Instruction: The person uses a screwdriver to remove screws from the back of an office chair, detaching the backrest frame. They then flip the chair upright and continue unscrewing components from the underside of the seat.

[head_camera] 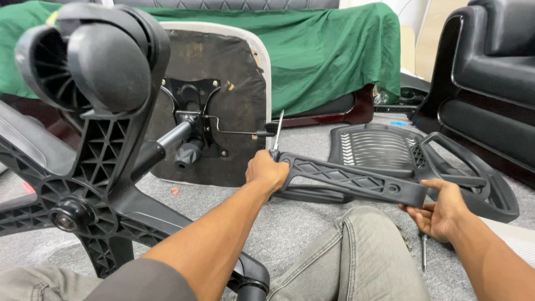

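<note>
While I sit on the grey carpet floor (312, 217) with my knees up, my left hand (267, 171) is closed around one end of a long black plastic armrest bracket (351, 181) together with a slim silver tool (277, 132) that sticks up from my fist, and my right hand (440, 214) cups the other end from below, fingers curled under it. This bracket hangs in the air just above my right knee, roughly level, between my two hands. It looks stiff and fairly light to me, ribbed with a lattice of triangles, so I judge the ends are the sound places to grip; its smooth plastic could slip if held loosely. Behind it lies the black mesh backrest frame (379, 147) flat on the carpet. To my left the star-shaped chair base (83, 184) rears up close to me, one caster wheel (95, 61) near the camera, and beyond it the seat underside (223, 100) with its metal mechanism leans upright. A screwdriver (423, 251) lies on the floor by my right wrist. A green cloth (329, 50) drapes a sofa behind, and a black leather armchair (490, 72) stands at the right.
</note>
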